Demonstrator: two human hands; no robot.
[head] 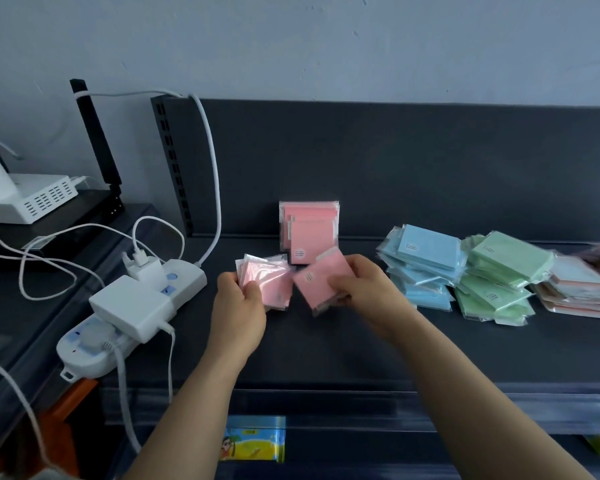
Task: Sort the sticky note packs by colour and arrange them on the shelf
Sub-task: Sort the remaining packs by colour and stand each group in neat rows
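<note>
Sticky note packs of pink stand upright in a row (309,230) against the shelf (361,341) back panel, faces toward you, just behind your hands — the blue pile (420,265) and green pile (499,282) lie flat to the right of that row. Your left hand (238,306) is closed on a fanned pink bunch (265,284), your right hand (364,292) pinches a tilted pink pack (321,282). Square both first — then stand them against the row, faces forward, likely.
</note>
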